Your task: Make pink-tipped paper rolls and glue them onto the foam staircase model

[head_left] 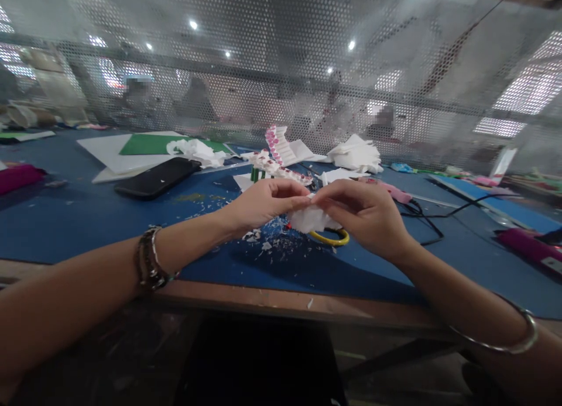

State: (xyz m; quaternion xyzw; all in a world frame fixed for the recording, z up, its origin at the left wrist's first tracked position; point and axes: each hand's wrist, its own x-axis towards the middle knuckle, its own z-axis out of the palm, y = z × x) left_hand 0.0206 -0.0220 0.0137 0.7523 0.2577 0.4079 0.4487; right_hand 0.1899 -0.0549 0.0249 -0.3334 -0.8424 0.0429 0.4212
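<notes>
Between my two hands is a piece of thin white crumpled paper (312, 217), held just above the table. My left hand (273, 202) pinches its upper edge between thumb and forefinger. Close beside it, my right hand (362, 210) pinches the same edge, fingers curled. A yellow ring-shaped handle (331, 237) lies beneath the paper, partly covered by it. Small white paper scraps (266, 246) are strewn on the blue table (197, 233) below my hands. Behind my hands stands a small white decorated piece with dark red specks (263, 160) and green parts under it.
A black phone (158, 178) lies at left, near green sheet (144, 144) and crumpled white paper (199, 151). Behind are a pink-patterned strip (274, 145) and a white paper stack (355, 153). To the right are a pink tool (389, 188), black cable (424, 216) and purple object (529, 249).
</notes>
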